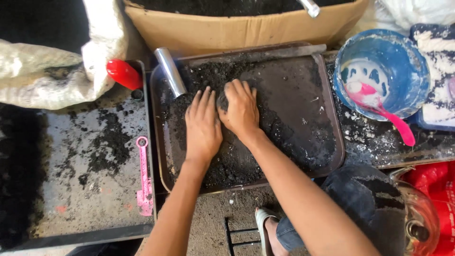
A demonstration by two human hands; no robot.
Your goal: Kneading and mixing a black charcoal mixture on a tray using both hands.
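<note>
Both hands were down in the dark mix (222, 156) on the brown tray (332, 123). The left hand (203, 125) lay flat, fingers straight and close together, palm pressed onto the stuff. The right hand (241, 109) was cupped, fingers curled over a dark lump (222, 101) that sat right between the two hands, touching the left index side. So the lump was straight ahead of both wrists, a bit toward the far left part of the tray, and the right hand was the one actually on it. Couldn't tell how tightly it was squeezed, the fingers hid most of it.

The mix was heaped on the left half of the tray, running roughly near to far; the right half was mostly smeared bare.

Just past the left fingertips a metal tube (170, 71) lay tilted on the tray's far left corner, long axis pointing away and slightly left. Next to it, a red cap-like thing (123, 73) against a white sack (52, 71). A cardboard box (237, 28) of dark material stood behind the tray.

Left of the tray, a grey metal sheet (71, 199) with scattered crumbs and a pink plastic strip (143, 175) lying near to far. Off right, a blue bowl (407, 61) with white residue and a pink spoon (384, 111), well apart from the hands. Red plastic bag (433, 189) at the near right corner, no readable label shape.
</note>
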